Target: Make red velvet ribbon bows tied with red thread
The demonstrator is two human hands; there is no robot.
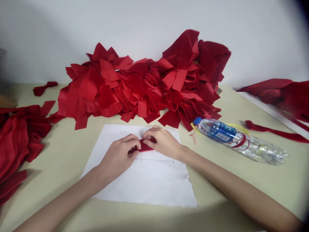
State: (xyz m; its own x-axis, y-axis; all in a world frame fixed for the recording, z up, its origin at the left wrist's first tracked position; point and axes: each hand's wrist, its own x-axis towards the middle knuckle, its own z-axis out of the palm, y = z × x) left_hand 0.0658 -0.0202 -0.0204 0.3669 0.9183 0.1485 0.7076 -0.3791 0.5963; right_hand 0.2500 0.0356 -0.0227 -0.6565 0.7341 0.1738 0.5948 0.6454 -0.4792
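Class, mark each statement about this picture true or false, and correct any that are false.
1. The left hand and the right hand hold a red strip over a white paper sheet. True.
2. The plastic bottle stands upright on the paper sheet. False: it lies on its side on the table, to the right of the paper sheet.
3. A large heap of red strips lies behind the paper sheet. True.
4. The wall behind the heap is bright blue. False: it is white.
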